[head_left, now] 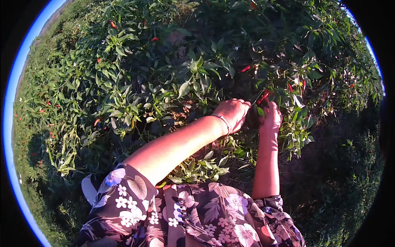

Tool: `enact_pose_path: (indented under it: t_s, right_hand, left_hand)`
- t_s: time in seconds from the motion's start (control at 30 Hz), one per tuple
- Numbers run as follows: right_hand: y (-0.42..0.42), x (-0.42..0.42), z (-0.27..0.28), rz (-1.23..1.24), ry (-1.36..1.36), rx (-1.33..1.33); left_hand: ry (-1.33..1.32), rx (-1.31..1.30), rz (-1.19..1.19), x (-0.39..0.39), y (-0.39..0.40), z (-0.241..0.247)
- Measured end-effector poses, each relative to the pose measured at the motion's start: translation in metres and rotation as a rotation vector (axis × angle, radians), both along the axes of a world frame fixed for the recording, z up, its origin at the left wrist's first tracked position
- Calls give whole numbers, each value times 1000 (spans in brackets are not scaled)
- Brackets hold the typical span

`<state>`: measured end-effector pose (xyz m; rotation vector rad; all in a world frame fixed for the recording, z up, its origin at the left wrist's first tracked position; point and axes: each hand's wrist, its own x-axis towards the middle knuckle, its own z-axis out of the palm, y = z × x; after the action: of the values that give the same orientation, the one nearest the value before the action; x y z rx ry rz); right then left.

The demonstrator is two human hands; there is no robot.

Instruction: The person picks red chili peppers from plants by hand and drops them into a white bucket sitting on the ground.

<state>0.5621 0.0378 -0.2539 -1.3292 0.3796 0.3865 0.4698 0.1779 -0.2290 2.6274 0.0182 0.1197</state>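
My left hand (234, 114), with a thin bracelet at the wrist, reaches into the chili pepper plants from the left. Its fingers are curled, and whatever they may hold is hidden behind the hand. Close by on the right is my right hand (272, 115), raised among the leaves with its fingers bent; their grip is not clear. Red chili peppers (264, 96) hang just above and between the two hands. Another red chili pepper (245, 68) shows higher up in the foliage, and a slim red chili pepper (290, 87) is up and right of my right hand.
Dense chili pepper plants (120, 77) fill the front and left, with several scattered red fruits. A leafy low branch (197, 169) lies close to my floral garment (216, 213). Shaded ground (305, 173) runs along the right. Green chili peppers (157, 109) hang left of my hands.
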Motion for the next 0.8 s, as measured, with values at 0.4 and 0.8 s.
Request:
enact_pose_path:
  t_s: [0.4,0.8]
  right_hand:
    - [21,3,-13,-24,-68,50]
    - [14,23,-45,-135,-25,356]
  left_hand:
    - [-98,-60,-49,2,1,-11]
    - [188,-895,27,3,-6,-18]
